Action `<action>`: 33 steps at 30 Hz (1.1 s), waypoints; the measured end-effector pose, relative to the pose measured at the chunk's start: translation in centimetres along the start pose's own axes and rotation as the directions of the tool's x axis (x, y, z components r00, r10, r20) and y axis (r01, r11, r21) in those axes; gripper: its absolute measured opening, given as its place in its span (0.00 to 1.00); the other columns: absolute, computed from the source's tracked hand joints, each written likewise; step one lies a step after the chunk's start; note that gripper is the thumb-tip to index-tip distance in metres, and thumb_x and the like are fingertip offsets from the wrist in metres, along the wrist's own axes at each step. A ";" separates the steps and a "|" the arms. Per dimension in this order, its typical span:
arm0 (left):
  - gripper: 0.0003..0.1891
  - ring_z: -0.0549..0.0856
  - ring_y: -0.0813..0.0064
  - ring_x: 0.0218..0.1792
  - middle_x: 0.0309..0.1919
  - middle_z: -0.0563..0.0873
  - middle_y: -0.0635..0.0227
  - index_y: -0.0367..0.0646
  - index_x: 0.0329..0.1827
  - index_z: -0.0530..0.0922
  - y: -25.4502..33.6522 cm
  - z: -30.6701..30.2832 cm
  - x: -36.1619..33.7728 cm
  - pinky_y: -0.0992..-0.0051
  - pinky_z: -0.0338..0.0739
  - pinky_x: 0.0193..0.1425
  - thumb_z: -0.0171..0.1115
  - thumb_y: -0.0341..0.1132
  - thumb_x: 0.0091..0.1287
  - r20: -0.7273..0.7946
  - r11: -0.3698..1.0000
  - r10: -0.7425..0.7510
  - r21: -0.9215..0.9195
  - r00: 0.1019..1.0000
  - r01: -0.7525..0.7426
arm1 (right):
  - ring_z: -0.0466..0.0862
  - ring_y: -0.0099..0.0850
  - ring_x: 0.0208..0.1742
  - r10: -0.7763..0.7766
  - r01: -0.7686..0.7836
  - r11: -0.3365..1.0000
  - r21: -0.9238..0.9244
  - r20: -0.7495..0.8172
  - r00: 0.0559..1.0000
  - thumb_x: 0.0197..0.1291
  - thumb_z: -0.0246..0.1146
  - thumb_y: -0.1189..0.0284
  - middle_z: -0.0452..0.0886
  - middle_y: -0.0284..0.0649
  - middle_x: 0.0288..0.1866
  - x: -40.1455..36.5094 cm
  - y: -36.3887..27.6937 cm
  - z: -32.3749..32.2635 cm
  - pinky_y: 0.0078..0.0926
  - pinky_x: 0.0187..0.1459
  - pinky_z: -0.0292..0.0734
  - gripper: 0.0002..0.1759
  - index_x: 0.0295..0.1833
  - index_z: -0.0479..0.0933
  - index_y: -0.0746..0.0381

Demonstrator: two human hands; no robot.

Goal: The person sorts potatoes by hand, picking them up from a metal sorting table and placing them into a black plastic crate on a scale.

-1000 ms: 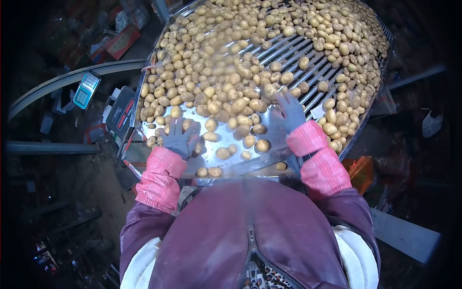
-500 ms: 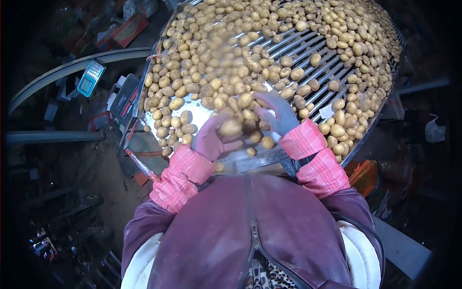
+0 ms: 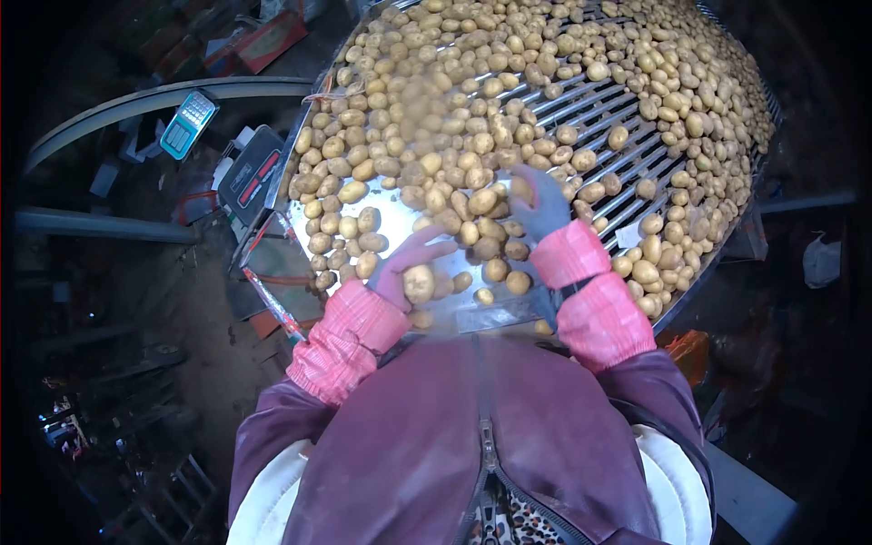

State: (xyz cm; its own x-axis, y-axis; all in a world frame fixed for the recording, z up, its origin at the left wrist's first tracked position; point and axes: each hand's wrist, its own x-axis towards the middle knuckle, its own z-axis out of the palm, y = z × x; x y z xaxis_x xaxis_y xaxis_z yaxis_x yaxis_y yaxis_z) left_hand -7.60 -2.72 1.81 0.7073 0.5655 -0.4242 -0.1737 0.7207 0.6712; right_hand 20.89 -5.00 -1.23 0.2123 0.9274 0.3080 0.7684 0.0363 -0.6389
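Observation:
My left hand [image 3: 401, 269], in a pinkish glove, has its fingers stretched out over the bare metal near the front edge. Right beside its palm is a pale potato [image 3: 419, 284], with a blurred one next to it. My right hand [image 3: 543, 211], in a grey-blue and pink glove, bends its fingers and thumb around a potato [image 3: 521, 189] at the near side of the pile. Several loose potatoes [image 3: 495, 270] lie between the two hands. Part of each hand's fingers is hard to make out.
Potatoes [image 3: 690, 100] cover much of the slatted metal table [image 3: 595, 107]. A white scrap [image 3: 628, 236] lies on the slats at right. Left of the table are a dark device with a red strip [image 3: 261, 178] and a teal calculator-like object [image 3: 189, 125] by a curved rail.
My left hand has opened and drawn slightly down and left; the potato at its fingers is now lower, by the palm. My right hand has closed around a potato. The view has shifted slightly.

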 end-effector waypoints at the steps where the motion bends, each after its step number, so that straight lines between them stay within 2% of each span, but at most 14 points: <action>1: 0.26 0.86 0.62 0.51 0.62 0.77 0.55 0.44 0.73 0.68 1.6 1.7 -0.5 0.67 0.83 0.59 0.56 0.36 0.72 0.029 0.998 -0.002 -0.065 1.000 0.004 | 0.78 0.49 0.59 0.042 -0.062 0.986 0.157 0.126 0.991 0.55 0.65 0.69 0.79 0.49 0.58 -0.4 -2.1 -0.4 0.44 0.61 0.74 0.29 0.66 0.74 0.56; 3: 0.29 0.86 0.66 0.45 0.60 0.79 0.55 0.46 0.76 0.64 1.6 2.0 -0.4 0.71 0.84 0.56 0.56 0.38 0.72 -0.016 0.947 -0.115 -0.302 0.993 0.105 | 0.78 0.50 0.57 0.101 -0.319 0.842 0.435 0.455 0.885 0.55 0.66 0.68 0.79 0.49 0.57 0.1 -7.4 -1.9 0.44 0.60 0.75 0.28 0.63 0.75 0.60; 6: 0.30 0.85 0.71 0.36 0.53 0.81 0.57 0.46 0.76 0.62 -0.6 -1.9 0.3 0.72 0.85 0.46 0.55 0.40 0.73 0.300 0.834 -0.081 -0.502 0.950 0.230 | 0.79 0.45 0.60 -0.177 0.163 0.981 0.107 0.141 0.974 0.59 0.66 0.64 0.79 0.49 0.59 3.4 -5.1 -0.6 0.40 0.61 0.74 0.29 0.66 0.74 0.60; 7: 0.28 0.81 0.74 0.29 0.46 0.81 0.60 0.45 0.74 0.65 1.2 0.8 -0.8 0.73 0.82 0.37 0.54 0.43 0.73 0.069 0.901 -0.154 -0.400 0.986 0.169 | 0.80 0.45 0.58 -0.205 0.206 0.976 -0.063 0.027 0.978 0.60 0.66 0.62 0.80 0.48 0.57 4.9 -3.3 0.3 0.41 0.60 0.75 0.28 0.65 0.74 0.59; 10: 0.26 0.80 0.74 0.28 0.43 0.81 0.60 0.44 0.71 0.67 1.0 0.4 -0.6 0.72 0.81 0.36 0.54 0.43 0.73 0.015 0.895 -0.179 -0.413 0.984 0.169 | 0.76 0.46 0.61 0.066 -0.006 0.922 -0.387 0.140 0.988 0.61 0.59 0.63 0.76 0.44 0.60 9.9 -0.2 2.1 0.46 0.60 0.72 0.23 0.63 0.76 0.47; 11: 0.27 0.79 0.69 0.26 0.41 0.81 0.58 0.45 0.72 0.66 0.1 -0.5 0.1 0.69 0.73 0.26 0.53 0.46 0.74 -0.012 0.880 -0.192 -0.446 0.981 0.166 | 0.76 0.45 0.62 0.063 0.036 0.875 -0.482 0.187 0.980 0.61 0.59 0.64 0.76 0.43 0.61 10.3 0.1 2.7 0.46 0.60 0.71 0.24 0.64 0.76 0.46; 13: 0.26 0.80 0.71 0.27 0.40 0.81 0.59 0.44 0.69 0.67 0.1 -1.0 0.3 0.70 0.77 0.30 0.53 0.48 0.73 0.074 0.882 -0.127 -0.449 0.989 0.147 | 0.75 0.43 0.63 0.104 0.108 0.747 -0.656 0.276 0.956 0.61 0.58 0.64 0.74 0.41 0.63 10.3 0.0 4.1 0.46 0.60 0.71 0.24 0.65 0.75 0.45; 14: 0.26 0.80 0.72 0.28 0.40 0.81 0.59 0.43 0.68 0.68 0.1 -1.3 0.5 0.71 0.79 0.32 0.54 0.48 0.73 0.118 0.879 -0.100 -0.454 0.988 0.143 | 0.75 0.42 0.63 0.077 0.116 0.772 -0.625 0.274 0.959 0.60 0.59 0.64 0.74 0.41 0.63 9.7 0.2 4.6 0.46 0.61 0.70 0.25 0.65 0.74 0.44; 18: 0.25 0.78 0.70 0.23 0.33 0.81 0.63 0.44 0.64 0.73 0.5 -0.8 1.2 0.70 0.72 0.23 0.50 0.54 0.74 -0.115 0.927 -0.183 -0.350 0.976 0.133 | 0.75 0.43 0.62 0.072 0.117 0.861 -0.494 0.348 0.935 0.58 0.61 0.64 0.74 0.42 0.62 7.4 -1.1 5.0 0.46 0.61 0.70 0.25 0.64 0.75 0.44; 21: 0.25 0.79 0.71 0.22 0.30 0.82 0.66 0.47 0.59 0.76 0.5 -0.5 2.1 0.71 0.74 0.23 0.47 0.57 0.75 -0.081 0.922 -0.202 -0.352 0.976 0.161 | 0.78 0.46 0.55 0.007 -0.006 0.999 -0.047 0.005 1.000 0.56 0.63 0.68 0.77 0.44 0.53 7.4 -0.2 6.8 0.46 0.55 0.73 0.23 0.60 0.77 0.52; 24: 0.26 0.80 0.71 0.22 0.30 0.82 0.66 0.49 0.57 0.77 1.0 0.1 2.0 0.70 0.75 0.23 0.45 0.60 0.75 -0.156 0.938 -0.228 -0.299 0.961 0.174 | 0.78 0.49 0.54 -0.002 0.044 0.966 0.256 -0.160 0.987 0.58 0.61 0.67 0.77 0.48 0.54 8.5 -0.6 4.7 0.46 0.56 0.74 0.24 0.62 0.76 0.54; 27: 0.26 0.80 0.70 0.22 0.30 0.83 0.66 0.49 0.56 0.77 1.6 0.4 2.0 0.70 0.75 0.23 0.44 0.61 0.75 -0.166 0.932 -0.244 -0.312 0.955 0.184 | 0.78 0.48 0.57 0.135 -0.137 0.909 -0.394 -0.034 0.990 0.55 0.65 0.63 0.77 0.48 0.55 8.4 3.1 -1.5 0.47 0.58 0.74 0.28 0.64 0.74 0.53; 29: 0.27 0.80 0.70 0.22 0.30 0.83 0.66 0.48 0.55 0.77 1.5 -0.2 2.2 0.70 0.75 0.23 0.44 0.62 0.74 -0.131 0.927 -0.239 -0.327 0.962 0.186 | 0.75 0.44 0.63 0.207 -0.137 0.814 -0.564 0.062 0.976 0.54 0.65 0.67 0.75 0.43 0.60 7.0 5.9 -5.1 0.45 0.62 0.71 0.26 0.61 0.75 0.50; 33: 0.28 0.82 0.67 0.25 0.31 0.83 0.64 0.44 0.52 0.77 2.5 1.4 2.5 0.67 0.78 0.27 0.42 0.61 0.75 -0.161 0.926 -0.246 -0.329 0.956 0.183 | 0.75 0.44 0.62 0.213 -0.059 0.790 -0.610 0.183 0.960 0.53 0.65 0.70 0.76 0.39 0.61 5.6 9.6 -6.3 0.40 0.66 0.69 0.26 0.61 0.74 0.49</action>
State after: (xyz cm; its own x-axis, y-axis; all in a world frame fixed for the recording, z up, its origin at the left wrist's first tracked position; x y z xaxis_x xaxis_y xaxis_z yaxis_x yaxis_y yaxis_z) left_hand -5.28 -0.04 3.25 0.6083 0.4282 -0.6683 -0.2572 0.9029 0.3443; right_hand 33.23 -1.82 -1.24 0.2571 0.9659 0.0303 0.9629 -0.2533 -0.0934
